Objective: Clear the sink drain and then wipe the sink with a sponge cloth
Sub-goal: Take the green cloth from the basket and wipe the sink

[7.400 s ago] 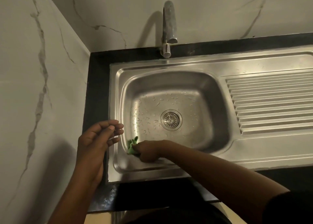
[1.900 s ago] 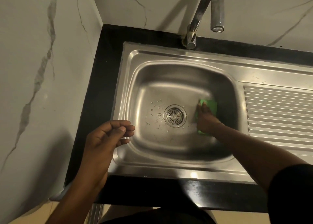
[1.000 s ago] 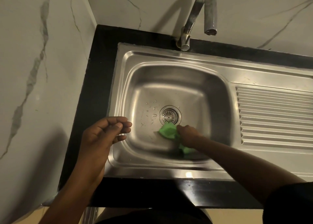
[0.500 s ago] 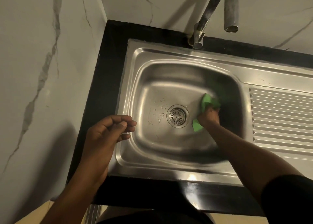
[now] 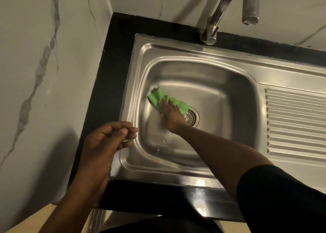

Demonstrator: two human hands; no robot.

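Having crossed from right of the drain [image 5: 190, 117] to its left, the flat right hand [image 5: 170, 113] presses the crumpled green sponge cloth [image 5: 159, 97] down (left hand [image 5: 105, 143] loosely curled, empty).

Head-worn view, steeply down, close over sink [image 5: 176, 172]

Green sponge cloth [image 5: 159, 96], steel-grey sink [image 5: 229, 70]
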